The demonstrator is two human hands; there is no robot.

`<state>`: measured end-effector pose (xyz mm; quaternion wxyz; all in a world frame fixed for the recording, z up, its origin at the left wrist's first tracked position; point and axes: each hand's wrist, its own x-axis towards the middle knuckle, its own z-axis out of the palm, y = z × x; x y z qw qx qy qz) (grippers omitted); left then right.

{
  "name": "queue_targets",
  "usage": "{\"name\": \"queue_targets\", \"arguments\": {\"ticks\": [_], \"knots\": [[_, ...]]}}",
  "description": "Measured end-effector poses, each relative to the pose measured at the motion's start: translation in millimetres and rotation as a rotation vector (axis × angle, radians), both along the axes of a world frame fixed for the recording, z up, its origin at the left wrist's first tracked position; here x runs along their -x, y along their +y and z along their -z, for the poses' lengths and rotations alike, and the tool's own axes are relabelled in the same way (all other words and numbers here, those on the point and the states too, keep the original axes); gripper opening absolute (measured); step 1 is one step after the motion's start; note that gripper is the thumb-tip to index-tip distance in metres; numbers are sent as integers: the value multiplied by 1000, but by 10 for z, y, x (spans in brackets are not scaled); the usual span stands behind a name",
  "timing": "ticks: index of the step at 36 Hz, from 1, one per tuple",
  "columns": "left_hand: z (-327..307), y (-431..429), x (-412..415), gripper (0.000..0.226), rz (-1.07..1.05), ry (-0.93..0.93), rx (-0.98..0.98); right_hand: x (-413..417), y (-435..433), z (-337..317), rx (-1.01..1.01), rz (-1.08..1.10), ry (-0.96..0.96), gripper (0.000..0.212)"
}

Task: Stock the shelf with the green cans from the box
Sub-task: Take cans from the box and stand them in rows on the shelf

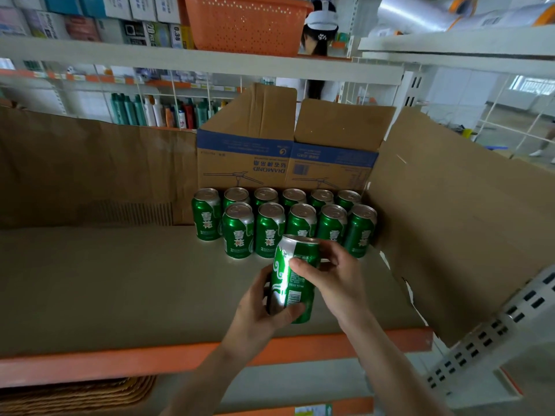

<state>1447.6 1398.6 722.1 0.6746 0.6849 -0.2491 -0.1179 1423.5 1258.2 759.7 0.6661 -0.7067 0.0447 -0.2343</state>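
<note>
Both hands hold one green aluminium drink can (292, 277) above the grey shelf (120, 280) near its orange front edge — left hand (261, 313) curled round its base, right hand (333, 274) gripping its upper side. Eleven matching green cans (270, 229) stand in two rows at the shelf's back edge.

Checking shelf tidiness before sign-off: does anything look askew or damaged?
The cardboard sheet on the right has a torn, ragged near edge, and the box behind the shelved cans has its print upside down. Those cans stand upright.
</note>
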Motion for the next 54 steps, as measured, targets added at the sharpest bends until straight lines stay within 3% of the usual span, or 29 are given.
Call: {"name": "queue_targets", "arguments": {"ticks": [11, 18, 24, 40, 46, 54], "knots": [[-42, 37, 30, 57, -41, -36, -39, 49, -72, -3, 72, -25, 87, 54], [-47, 83, 15, 64, -14, -4, -15, 116, -174, -27, -48, -195, 135, 75], [-111, 94, 31, 57, 70, 43, 19, 140, -140, -9, -77, -319, 78, 30], [-83, 81, 38, 67, 47, -10, 19, 115, -54, 13, -1, -88, 11, 59], [-90, 68, 21, 74, 15, -56, -18, 102, -15, -4, 28, -56, 8, 42], [-160, 84, -60, 64, 48, -30, -43, 104, -4, -8, 99, -15, 22, 46]]}}
